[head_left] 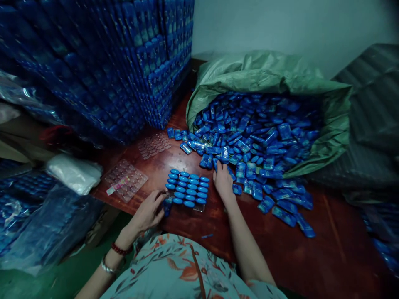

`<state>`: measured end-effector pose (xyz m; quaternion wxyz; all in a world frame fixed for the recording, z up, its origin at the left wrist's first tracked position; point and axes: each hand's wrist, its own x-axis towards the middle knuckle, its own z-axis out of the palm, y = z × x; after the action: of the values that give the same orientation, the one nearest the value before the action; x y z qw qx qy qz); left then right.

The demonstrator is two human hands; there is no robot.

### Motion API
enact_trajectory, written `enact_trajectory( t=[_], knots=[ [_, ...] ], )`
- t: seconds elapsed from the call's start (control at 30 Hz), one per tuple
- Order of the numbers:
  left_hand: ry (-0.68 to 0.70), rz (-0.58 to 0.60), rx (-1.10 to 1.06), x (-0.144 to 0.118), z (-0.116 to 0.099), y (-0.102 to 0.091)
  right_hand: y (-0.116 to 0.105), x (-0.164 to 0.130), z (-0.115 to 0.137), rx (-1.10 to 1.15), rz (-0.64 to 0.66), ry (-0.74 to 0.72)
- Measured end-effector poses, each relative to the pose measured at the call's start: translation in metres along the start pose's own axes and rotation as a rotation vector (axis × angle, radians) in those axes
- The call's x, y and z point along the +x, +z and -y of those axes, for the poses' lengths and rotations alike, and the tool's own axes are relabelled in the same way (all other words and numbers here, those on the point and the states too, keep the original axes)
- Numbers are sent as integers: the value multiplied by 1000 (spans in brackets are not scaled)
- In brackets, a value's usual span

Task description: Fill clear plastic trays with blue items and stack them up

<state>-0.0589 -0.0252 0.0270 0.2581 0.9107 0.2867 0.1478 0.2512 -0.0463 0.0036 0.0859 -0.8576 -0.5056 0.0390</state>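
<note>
Small blue flat bottles with oval ends stand in close rows as a block (187,189) on the table, with part of a clear plastic tray (199,208) showing under its near edge. At the block's left side my left hand (149,211) is closed around a small blue bottle (167,205), partly hidden by the fingers. My right hand (223,182) reaches to the near edge of the loose pile (243,145), its fingers curled on a blue bottle (215,163) there. Labels show on many of the loose bottles.
A green woven sack (268,79) lies open, spilling bottles onto the red-brown table (249,249). Clear moulded trays (126,180) lie to the left, one bearing a pink-and-white strip (117,185). Tall stacks of filled blue trays (124,70) rise behind. Dark trays (370,120) stand right.
</note>
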Motion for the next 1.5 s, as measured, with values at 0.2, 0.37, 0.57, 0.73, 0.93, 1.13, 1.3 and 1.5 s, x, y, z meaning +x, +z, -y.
enact_trajectory(
  t=[0.2, 0.37, 0.57, 0.73, 0.93, 1.13, 1.3, 1.5],
  knots=[
    [74, 2, 224, -34, 7, 29, 5, -22, -18, 340, -123, -58],
    [84, -92, 172, -46, 14, 44, -1, -67, -30, 745, -123, 173],
    [55, -153, 31, -30, 18, 24, 3, -125, -39, 813, 3, 258],
    [149, -166, 64, 4, 28, 7, -4, -133, -31, 296, 53, 37],
    [244, -30, 158, 29, 29, -14, -29, -102, -9, -6, 278, -105],
    [259, 36, 63, 42, 32, -19, -24, -87, -14, 154, 381, -161],
    [223, 23, 46, 46, 34, -16, -12, -91, -28, 423, 353, -101],
    [238, 81, 69, 47, 32, -17, -4, -95, -37, 687, 312, 119]
  ],
)
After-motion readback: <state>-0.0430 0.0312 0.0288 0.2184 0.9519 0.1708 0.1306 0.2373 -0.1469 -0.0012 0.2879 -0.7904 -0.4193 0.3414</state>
